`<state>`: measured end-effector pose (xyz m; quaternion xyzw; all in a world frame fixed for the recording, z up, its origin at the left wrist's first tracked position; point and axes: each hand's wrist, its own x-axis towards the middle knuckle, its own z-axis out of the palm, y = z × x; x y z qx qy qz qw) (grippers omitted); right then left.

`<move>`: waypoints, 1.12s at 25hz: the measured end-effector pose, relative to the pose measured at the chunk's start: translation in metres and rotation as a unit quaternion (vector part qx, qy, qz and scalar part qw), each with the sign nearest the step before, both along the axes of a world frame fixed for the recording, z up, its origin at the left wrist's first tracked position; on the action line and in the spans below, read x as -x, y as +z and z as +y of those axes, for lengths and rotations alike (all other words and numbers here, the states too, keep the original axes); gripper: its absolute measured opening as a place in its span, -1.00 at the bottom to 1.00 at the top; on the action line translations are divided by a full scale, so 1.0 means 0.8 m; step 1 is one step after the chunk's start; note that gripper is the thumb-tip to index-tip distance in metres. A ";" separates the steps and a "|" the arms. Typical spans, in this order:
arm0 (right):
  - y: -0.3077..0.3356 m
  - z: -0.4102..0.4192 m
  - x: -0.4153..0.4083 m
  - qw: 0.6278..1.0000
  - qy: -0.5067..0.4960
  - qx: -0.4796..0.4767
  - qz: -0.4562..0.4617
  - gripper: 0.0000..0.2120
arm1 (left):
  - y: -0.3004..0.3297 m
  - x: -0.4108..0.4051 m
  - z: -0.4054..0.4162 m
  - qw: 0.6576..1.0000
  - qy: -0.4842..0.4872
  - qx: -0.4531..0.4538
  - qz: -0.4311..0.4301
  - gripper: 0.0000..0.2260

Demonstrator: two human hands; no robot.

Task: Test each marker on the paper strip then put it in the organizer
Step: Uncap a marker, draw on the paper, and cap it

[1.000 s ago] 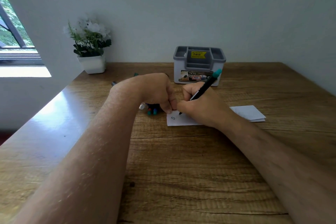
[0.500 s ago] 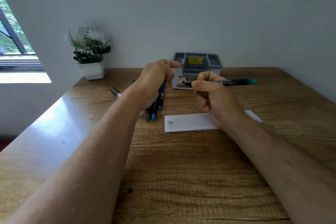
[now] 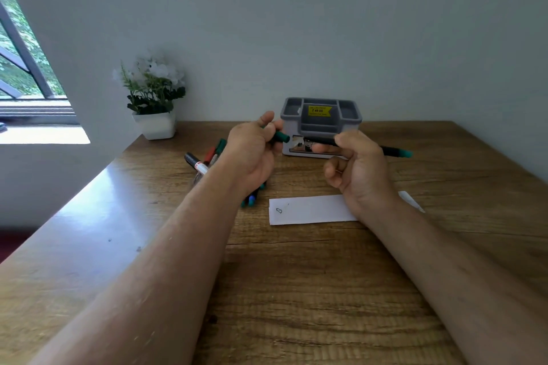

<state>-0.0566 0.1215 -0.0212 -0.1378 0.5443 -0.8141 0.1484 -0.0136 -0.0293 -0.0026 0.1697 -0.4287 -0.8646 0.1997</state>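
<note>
My right hand grips a black marker with a teal end, held level above the desk with its tip pointing left. My left hand pinches the marker's green cap, a short gap from the tip. Below my hands the white paper strip lies on the desk with a small dark scribble at its left end. The grey organizer stands at the back, just behind both hands. A pile of several markers lies to the left, partly hidden by my left wrist.
A white pot with white flowers stands at the back left by the wall. The wooden desk reaches to the wall behind and drops off at its left edge, near a window.
My right hand lifted the marker off the strip and turned it level. My left hand rose from the strip and now holds the cap near the marker's tip.
</note>
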 end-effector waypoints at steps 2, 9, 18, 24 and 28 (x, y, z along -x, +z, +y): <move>0.000 0.000 0.000 1.000 0.002 -0.009 0.006 -0.92 | -0.001 -0.001 0.001 1.000 0.002 -0.022 0.009 -0.74; 0.003 -0.003 -0.004 1.000 0.000 -0.031 0.001 -0.85 | 0.000 0.002 0.007 0.999 0.002 -0.031 0.027 -0.77; -0.002 -0.002 -0.001 0.999 -0.013 -0.043 0.019 -0.94 | -0.009 0.003 0.007 0.999 -0.020 0.040 0.019 -0.83; -0.007 -0.001 0.004 0.999 0.006 -0.029 0.015 -0.82 | -0.011 0.001 0.005 0.999 0.003 0.032 0.008 -0.70; -0.008 -0.003 0.006 0.999 -0.015 -0.033 -0.001 -0.91 | -0.013 0.001 0.006 1.000 0.018 0.025 -0.001 -0.75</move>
